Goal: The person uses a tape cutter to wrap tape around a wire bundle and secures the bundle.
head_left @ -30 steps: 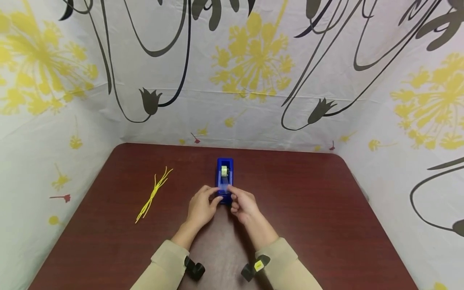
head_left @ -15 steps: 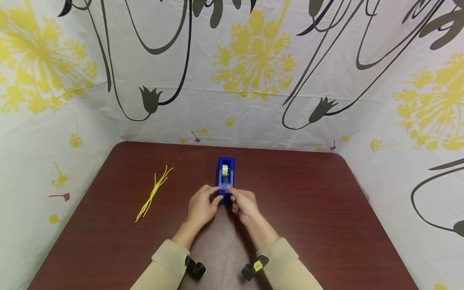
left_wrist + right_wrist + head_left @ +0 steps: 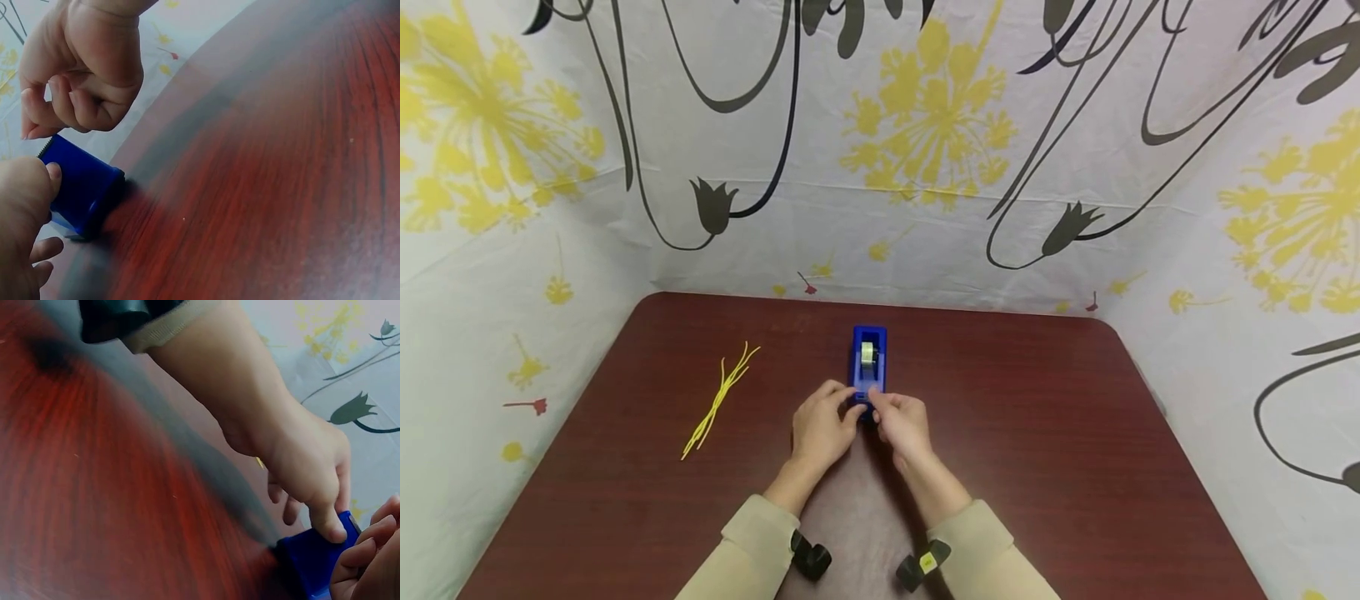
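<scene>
A blue tape dispenser [image 3: 869, 332] holds a small roll of clear tape [image 3: 867, 353] on the table ahead. My left hand [image 3: 823, 429] grips its front end, thumb on the front face, as the left wrist view shows on the blue body [image 3: 84, 181]. My right hand [image 3: 906, 429] is at the toothed cutter edge, thumb and forefinger pinching the tape end. In the left wrist view the right hand's other fingers [image 3: 81, 106] are curled. The tape between fingertips and roll is hard to see.
Several thin yellow strands [image 3: 718, 400] lie in a loose bundle to the left of the hands. The dark red-brown table [image 3: 1037, 417] meets a patterned white cloth [image 3: 925, 250] at its back and sides.
My right hand has rotated slightly, its fingertips dipping nearer the cutter, and its lower fingers show less in the head view. The left hand keeps its grip on the dispenser.
</scene>
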Available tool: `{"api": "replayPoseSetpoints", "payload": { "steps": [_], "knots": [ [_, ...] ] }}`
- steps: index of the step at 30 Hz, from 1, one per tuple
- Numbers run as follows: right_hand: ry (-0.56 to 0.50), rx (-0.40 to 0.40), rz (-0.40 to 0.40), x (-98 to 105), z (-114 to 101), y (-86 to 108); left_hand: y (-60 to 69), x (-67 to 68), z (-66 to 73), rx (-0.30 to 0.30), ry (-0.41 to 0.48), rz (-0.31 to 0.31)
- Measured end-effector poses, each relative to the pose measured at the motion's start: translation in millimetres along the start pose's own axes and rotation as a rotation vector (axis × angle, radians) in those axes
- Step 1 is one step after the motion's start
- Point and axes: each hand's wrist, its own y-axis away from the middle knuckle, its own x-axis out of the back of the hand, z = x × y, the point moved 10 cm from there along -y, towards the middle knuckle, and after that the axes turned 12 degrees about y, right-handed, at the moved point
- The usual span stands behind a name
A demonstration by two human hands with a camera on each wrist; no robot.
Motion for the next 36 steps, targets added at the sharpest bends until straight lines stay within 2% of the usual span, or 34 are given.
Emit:
{"api": "replayPoseSetpoints", "payload": {
  "steps": [13,18,27,36],
  "knots": [
    [0.040,0.004,0.025,2.1,5.6,7.1,-0.2,0.9,3.9,-0.002,0.008,-0.003],
    [0.044,-0.014,0.011,0.8,4.5,11.9,-0.3,0.6,3.1,0.010,0.014,-0.010],
    [0.056,0.009,0.000,3.2,-27.3,41.4,0.0,-0.1,1.9,0.020,0.010,-0.017],
    [0.042,0.017,0.000,1.5,11.1,16.2,-0.9,0.7,-0.4,0.020,0.030,-0.008]
  ]
}}
